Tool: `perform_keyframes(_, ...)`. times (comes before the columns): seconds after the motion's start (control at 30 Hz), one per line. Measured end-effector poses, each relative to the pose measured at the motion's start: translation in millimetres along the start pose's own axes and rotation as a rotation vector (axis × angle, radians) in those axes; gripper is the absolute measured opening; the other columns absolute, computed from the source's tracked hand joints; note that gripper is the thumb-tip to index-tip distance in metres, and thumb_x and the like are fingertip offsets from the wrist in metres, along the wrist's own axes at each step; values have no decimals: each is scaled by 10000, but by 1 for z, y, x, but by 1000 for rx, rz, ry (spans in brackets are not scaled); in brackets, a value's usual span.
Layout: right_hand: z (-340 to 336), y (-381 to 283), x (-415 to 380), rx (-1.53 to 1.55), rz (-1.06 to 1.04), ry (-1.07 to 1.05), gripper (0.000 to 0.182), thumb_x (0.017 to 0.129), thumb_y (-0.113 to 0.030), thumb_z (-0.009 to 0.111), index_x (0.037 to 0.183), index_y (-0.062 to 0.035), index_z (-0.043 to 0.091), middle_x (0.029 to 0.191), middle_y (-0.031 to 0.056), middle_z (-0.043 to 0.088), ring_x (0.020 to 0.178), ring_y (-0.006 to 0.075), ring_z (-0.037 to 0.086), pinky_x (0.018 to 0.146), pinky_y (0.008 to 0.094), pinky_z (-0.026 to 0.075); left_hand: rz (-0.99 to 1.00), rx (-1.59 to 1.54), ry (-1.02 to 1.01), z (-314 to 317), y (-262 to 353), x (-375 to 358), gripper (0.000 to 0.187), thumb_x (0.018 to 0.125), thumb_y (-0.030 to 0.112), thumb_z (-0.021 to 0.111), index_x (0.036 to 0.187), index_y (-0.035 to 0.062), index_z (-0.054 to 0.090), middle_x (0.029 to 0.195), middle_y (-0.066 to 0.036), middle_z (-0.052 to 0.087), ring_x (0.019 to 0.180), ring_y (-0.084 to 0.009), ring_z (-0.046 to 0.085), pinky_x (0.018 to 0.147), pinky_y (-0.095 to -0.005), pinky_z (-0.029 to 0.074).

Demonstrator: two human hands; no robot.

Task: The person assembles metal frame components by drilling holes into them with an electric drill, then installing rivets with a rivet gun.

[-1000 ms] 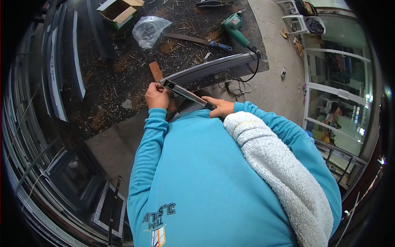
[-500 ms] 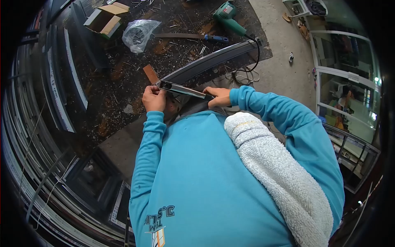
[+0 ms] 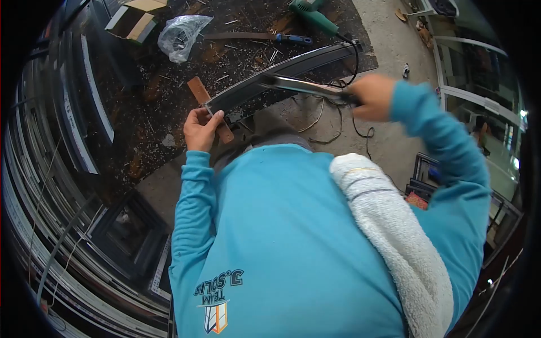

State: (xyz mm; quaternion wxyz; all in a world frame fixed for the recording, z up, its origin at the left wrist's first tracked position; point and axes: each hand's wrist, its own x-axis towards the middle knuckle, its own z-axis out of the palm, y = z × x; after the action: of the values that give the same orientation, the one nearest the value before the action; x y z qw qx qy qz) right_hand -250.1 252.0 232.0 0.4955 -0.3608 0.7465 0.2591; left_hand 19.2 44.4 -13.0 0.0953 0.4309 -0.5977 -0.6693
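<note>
My left hand (image 3: 200, 130) pinches the near end of a long grey metal profile (image 3: 248, 84), beside a brown strip (image 3: 197, 91) that crosses under that end. The profile runs up and right across the dark work table. My right hand (image 3: 372, 98) is blurred by motion and wrapped round the dark handle of a long metal tool (image 3: 307, 86). The tool's far end is over the middle of the profile, away from my left hand. Whether it touches the profile cannot be made out.
On the dark table (image 3: 169, 112) lie a green power tool (image 3: 315, 18), a blue-handled file (image 3: 293, 39), a plastic bag (image 3: 181, 38), an open box (image 3: 133, 22) and scattered metal bits. Long profiles (image 3: 62, 242) are stacked at left. Cables (image 3: 338, 121) lie on the floor.
My right hand has swung up and right with the tool, away from the profile's end. My left hand has shifted slightly left, and more of the brown strip shows.
</note>
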Motion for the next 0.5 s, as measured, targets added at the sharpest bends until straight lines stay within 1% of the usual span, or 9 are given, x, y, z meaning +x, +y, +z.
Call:
perform_keyframes(0.03, -32, 5, -31, 309, 76, -111, 257, 757, -144, 644, 961, 11, 652, 836, 186, 634, 834, 339, 640, 753, 432, 520, 19, -7, -64, -8, -9, 1, 435, 720, 116, 832, 1066, 10, 591, 937, -67, 669, 803, -131, 640, 742, -296, 537)
perform_keyframes(0.07, -11, 55, -38, -140, -359, 445, 218, 717, -87, 652, 914, 6, 655, 655, 162, 574, 713, 346, 616, 692, 440, 510, 106, 130, -59, -13, -5, -1, 447, 718, 113, 831, 1081, 12, 589, 974, -74, 664, 825, -141, 642, 753, -299, 537)
perform_keyframes(0.1, -35, 59, -45, -208, -192, 129, 239, 690, -62, 659, 920, 1, 637, 683, 168, 563, 704, 366, 591, 686, 453, 490, 191, 267, -55, -18, 6, -5, 460, 717, 110, 830, 1097, 15, 588, 1011, -81, 659, 846, -151, 643, 764, -302, 537)
perform_keyframes(0.2, -29, 96, -42, -256, -442, 680, 234, 693, -40, 647, 920, 4, 609, 752, 204, 584, 747, 396, 590, 697, 465, 477, 456, 533, -60, -23, 27, -8, 541, 699, 106, 826, 1177, 39, 580, 1122, -112, 638, 956, -246, 651, 838, -333, 536)
perform_keyframes(0.23, -51, 85, -27, -217, -287, 440, 270, 731, -66, 658, 993, -16, 614, 841, 202, 636, 818, 386, 618, 747, 476, 495, 531, 580, -75, -23, 29, -6, 552, 698, 106, 825, 1188, 44, 578, 1123, -117, 640, 982, -263, 649, 854, -340, 533)
perform_keyframes(0.3, -50, 91, 34, -275, -414, 748, 248, 761, -73, 666, 996, -30, 598, 865, 198, 649, 842, 382, 628, 750, 481, 493, 633, 646, -99, -23, 29, 4, 567, 696, 108, 822, 1204, 51, 577, 1133, -127, 641, 1024, -290, 644, 877, -353, 529)
perform_keyframes(0.33, -49, 99, 81, -256, -470, 867, 377, 749, -76, 660, 1098, -16, 530, 853, 233, 610, 855, 431, 597, 743, 498, 478, 655, 667, -110, -25, 25, 8, 571, 695, 111, 821, 1208, 54, 577, 1142, -131, 640, 1041, -300, 640, 884, -360, 527)
perform_keyframes(0.4, -57, 99, 167, -231, -485, 949, 359, 793, -112, 661, 1118, -33, 531, 863, 224, 628, 862, 419, 617, 748, 492, 495, 643, 692, -116, -24, 24, 10, 573, 693, 118, 822, 1208, 55, 579, 1154, -138, 639, 1063, -310, 636, 893, -368, 524)
perform_keyframes(0.5, -80, 68, 221, -134, -379, 758, 425, 828, -254, 680, 1163, -21, 561, 974, 176, 656, 913, 344, 646, 802, 430, 526, 542, 692, -103, -22, 29, 5, 562, 694, 135, 826, 1195, 47, 586, 1167, -143, 639, 1075, -309, 635, 899, -371, 521)
